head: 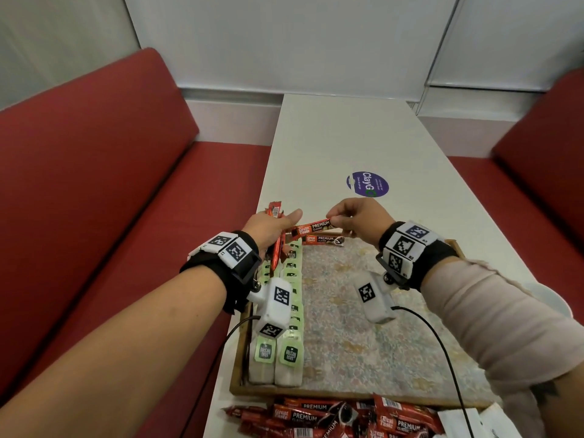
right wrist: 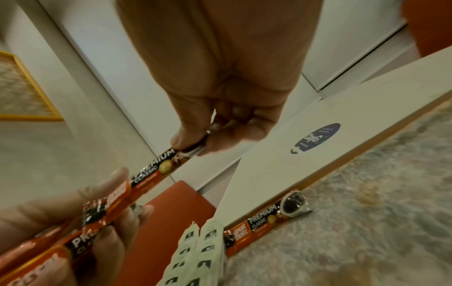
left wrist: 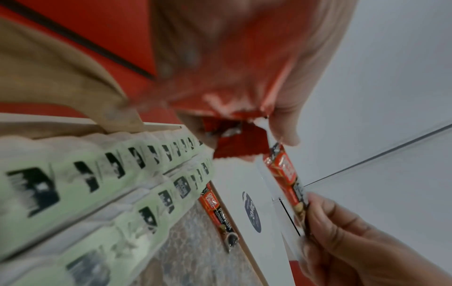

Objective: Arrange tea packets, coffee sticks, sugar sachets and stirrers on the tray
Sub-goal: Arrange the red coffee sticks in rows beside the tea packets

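White table, purple sticker

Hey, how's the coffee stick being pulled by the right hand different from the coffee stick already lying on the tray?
The pulled coffee stick is in the air, pinched at one end by the right hand, its other end at the left hand; the tray coffee stick lies free, untouched. The pulled one tilts; the tray one lies flat along the tray's far rim, beside the tea packets. Both are red Great Taste Premium Classic sticks.
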A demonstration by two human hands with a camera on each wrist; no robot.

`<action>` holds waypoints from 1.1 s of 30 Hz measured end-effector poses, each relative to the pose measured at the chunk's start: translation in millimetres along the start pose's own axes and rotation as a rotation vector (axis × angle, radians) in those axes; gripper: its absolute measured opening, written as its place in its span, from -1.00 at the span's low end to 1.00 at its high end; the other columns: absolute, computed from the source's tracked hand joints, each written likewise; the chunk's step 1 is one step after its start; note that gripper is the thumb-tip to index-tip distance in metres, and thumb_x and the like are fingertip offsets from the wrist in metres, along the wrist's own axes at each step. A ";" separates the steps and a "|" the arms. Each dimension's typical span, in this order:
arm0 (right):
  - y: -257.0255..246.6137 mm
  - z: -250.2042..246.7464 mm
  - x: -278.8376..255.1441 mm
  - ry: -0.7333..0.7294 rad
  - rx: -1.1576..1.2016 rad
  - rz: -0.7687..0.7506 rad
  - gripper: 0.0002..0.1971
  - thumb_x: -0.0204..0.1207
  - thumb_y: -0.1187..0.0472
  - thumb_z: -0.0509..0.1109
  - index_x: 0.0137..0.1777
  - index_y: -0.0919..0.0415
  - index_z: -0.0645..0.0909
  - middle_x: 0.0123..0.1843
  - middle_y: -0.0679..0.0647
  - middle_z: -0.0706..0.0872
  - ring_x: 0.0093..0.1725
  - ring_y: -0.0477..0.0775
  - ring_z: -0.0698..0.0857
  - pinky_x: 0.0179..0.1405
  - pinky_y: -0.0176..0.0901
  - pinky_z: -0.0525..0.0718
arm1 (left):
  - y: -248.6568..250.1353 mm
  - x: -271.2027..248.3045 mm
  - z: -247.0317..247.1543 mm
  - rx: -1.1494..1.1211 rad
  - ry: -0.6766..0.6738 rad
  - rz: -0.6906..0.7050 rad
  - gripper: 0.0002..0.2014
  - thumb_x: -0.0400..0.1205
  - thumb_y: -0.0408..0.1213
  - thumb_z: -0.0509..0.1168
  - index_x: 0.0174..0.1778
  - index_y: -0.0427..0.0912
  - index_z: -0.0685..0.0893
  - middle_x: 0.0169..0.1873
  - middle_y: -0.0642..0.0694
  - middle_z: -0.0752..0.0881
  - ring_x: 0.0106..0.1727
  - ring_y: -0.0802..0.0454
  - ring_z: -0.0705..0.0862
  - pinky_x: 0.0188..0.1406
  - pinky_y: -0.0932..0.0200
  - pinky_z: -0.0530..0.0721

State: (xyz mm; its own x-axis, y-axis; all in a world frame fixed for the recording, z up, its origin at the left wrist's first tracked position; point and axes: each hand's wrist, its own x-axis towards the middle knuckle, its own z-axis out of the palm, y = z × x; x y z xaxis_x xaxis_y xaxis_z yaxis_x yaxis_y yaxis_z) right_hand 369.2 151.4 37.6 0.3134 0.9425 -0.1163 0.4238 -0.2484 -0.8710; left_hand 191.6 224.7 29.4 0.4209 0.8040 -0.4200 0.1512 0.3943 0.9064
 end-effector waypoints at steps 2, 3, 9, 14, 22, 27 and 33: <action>7.9 -2.8 1.8 0.061 -0.017 0.033 -0.83 0.50 0.39 0.44 -0.26 0.14 0.67 -0.35 0.02 0.68 -0.43 -0.11 0.56 -0.47 -0.43 0.54 | 0.0 1.3 -0.3 -0.039 0.057 0.021 -0.74 0.52 -0.17 0.48 -0.21 -0.18 0.51 -0.32 -0.10 0.61 -0.42 0.06 0.58 -0.66 0.27 0.58; 12.2 -3.8 2.8 0.084 -0.025 0.054 -0.87 0.49 0.37 0.46 -0.24 0.16 0.69 -0.37 0.01 0.68 -0.44 -0.11 0.55 -0.50 -0.46 0.52 | 0.2 1.4 -0.1 -0.048 0.070 0.027 -0.75 0.53 -0.19 0.47 -0.19 -0.20 0.52 -0.30 -0.09 0.60 -0.43 0.08 0.56 -0.65 0.27 0.59; 35.2 -2.5 8.4 0.151 -0.155 0.169 -0.96 0.48 0.36 0.46 -0.14 0.24 0.75 -0.42 0.05 0.69 -0.48 -0.09 0.57 -0.40 -0.33 0.56 | 2.6 2.3 2.6 -0.058 0.058 0.035 -0.76 0.55 -0.20 0.45 -0.19 -0.17 0.50 -0.27 -0.09 0.58 -0.40 0.10 0.56 -0.61 0.26 0.60; 44.8 3.1 13.8 0.175 -0.311 0.238 -0.96 0.45 0.32 0.50 -0.17 0.17 0.76 -0.36 0.02 0.71 -0.33 -0.01 0.66 -0.24 -0.21 0.65 | 1.7 5.9 0.3 -0.057 0.043 0.031 -0.76 0.54 -0.18 0.46 -0.18 -0.16 0.50 -0.26 -0.08 0.60 -0.39 0.09 0.57 -0.53 0.23 0.63; 48.6 22.9 20.3 0.161 -0.447 0.252 -0.92 0.45 0.29 0.50 -0.08 0.16 0.77 -0.06 0.10 0.78 -0.11 0.02 0.65 -0.28 -0.28 0.51 | -2.8 8.1 -4.9 -0.052 0.038 0.028 -0.76 0.55 -0.16 0.45 -0.14 -0.15 0.51 -0.25 -0.07 0.61 -0.38 0.11 0.59 -0.54 0.26 0.64; 48.4 28.8 24.8 0.176 -0.491 0.274 -0.91 0.47 0.28 0.47 -0.06 0.16 0.76 0.02 0.14 0.79 0.01 0.12 0.70 -0.17 -0.23 0.52 | -3.5 8.7 -7.6 -0.059 0.033 0.012 -0.77 0.56 -0.17 0.44 -0.17 -0.16 0.50 -0.26 -0.08 0.59 -0.38 0.10 0.56 -0.55 0.27 0.62; 48.1 29.4 22.4 0.196 -0.541 0.239 -0.93 0.48 0.21 0.48 -0.07 0.16 0.69 0.08 0.16 0.73 0.06 0.16 0.68 -0.14 -0.18 0.53 | -3.5 9.4 -9.8 -0.092 0.028 -0.019 -0.75 0.58 -0.14 0.41 -0.22 -0.20 0.52 -0.38 -0.08 0.56 -0.49 0.10 0.54 -0.64 0.31 0.59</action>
State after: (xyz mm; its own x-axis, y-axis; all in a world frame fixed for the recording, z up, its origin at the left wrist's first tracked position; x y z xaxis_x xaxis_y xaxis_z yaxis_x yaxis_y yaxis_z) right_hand 371.6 167.1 -21.0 0.5814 0.8008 -0.1440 0.6768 -0.5742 -0.4607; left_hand 186.3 235.2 21.8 0.3931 0.8078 -0.4393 0.0759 0.4476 0.8910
